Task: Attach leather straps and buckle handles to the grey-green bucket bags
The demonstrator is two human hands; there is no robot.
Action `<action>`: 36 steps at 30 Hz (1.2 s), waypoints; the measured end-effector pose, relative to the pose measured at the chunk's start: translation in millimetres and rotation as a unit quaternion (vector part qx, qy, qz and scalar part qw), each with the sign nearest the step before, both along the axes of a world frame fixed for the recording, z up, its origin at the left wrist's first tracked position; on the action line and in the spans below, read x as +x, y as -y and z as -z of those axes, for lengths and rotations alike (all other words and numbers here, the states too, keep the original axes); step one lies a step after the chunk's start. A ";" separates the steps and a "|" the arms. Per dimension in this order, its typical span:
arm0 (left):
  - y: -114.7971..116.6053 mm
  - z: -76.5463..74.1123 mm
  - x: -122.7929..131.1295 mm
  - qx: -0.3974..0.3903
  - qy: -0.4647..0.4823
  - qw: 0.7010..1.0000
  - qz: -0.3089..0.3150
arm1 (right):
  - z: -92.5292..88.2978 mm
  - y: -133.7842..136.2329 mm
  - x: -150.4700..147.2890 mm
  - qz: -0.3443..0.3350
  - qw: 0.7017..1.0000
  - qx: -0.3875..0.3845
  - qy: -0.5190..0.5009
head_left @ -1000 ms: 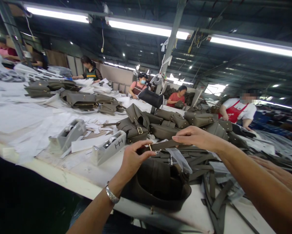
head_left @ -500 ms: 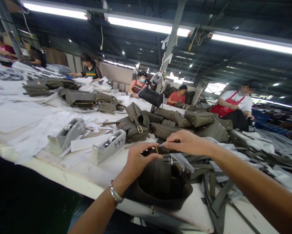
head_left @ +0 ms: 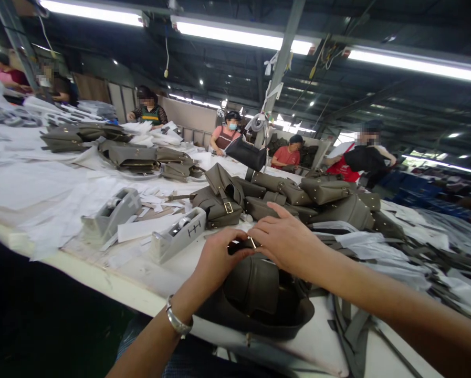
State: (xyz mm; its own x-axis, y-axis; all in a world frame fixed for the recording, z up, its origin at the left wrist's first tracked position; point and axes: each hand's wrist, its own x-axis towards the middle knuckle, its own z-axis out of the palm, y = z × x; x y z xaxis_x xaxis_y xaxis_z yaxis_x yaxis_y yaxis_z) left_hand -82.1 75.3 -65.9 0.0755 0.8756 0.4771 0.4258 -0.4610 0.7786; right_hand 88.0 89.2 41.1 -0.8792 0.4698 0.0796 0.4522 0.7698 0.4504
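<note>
A: Olive-grey leather, pinched tight: a short dark strap (head_left: pixel 238 245) clamped between thumb and fingers of the left hand (head_left: pixel 215 260), with a gold buckle (head_left: pixel 252 242) showing at its tip.

B: And the right hand (head_left: pixel 286 241)?

A: Pressed up against the buckle and touching the left thumb, fingers curled downward. Pinching or merely resting, cannot tell from behind the knuckles.

B: Different from a second ago?

A: Yes. Then held apart, with the strap stretched long between them. Now drawn together, most of the strap hidden and only the buckle end left in sight.

B: Below the grip?

A: An open bag (head_left: pixel 259 310) of the same leather, directly under both hands near the table edge (head_left: pixel 101 275), mouth upward. Inside, a rounded flap folded in; beyond that, too dark to tell.

B: Further out?

A: Two grey tape dispensers (head_left: pixel 178 233) just to the left, among white paper scraps (head_left: pixel 140 231). A heap of finished bags (head_left: pixel 282 194) behind the hands. Loose straps (head_left: pixel 349 325) trailing on the right. A silver bracelet (head_left: pixel 176 321) on the left wrist.
</note>
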 end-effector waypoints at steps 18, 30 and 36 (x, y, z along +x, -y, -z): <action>16.1 -16.7 -16.9 -0.021 0.029 0.999 0.021 | -1.7 -6.7 2.1 -0.014 0.997 -0.070 -0.043; 31.9 -8.7 -49.2 -0.049 -0.038 0.998 -0.005 | 0.2 -9.3 10.3 0.017 0.995 -0.089 -0.048; 36.4 -10.5 -66.3 -0.050 -0.056 0.997 -0.036 | -6.4 -5.0 4.0 0.031 0.997 -0.055 -0.054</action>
State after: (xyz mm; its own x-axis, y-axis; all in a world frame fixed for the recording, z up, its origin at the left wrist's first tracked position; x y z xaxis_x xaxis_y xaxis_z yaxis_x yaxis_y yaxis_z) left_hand -148.5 38.9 -55.4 0.0578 0.9237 0.3787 0.5413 -0.3478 0.7656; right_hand 92.0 94.2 47.5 -0.8378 0.5334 0.1161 0.5408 0.7817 0.3107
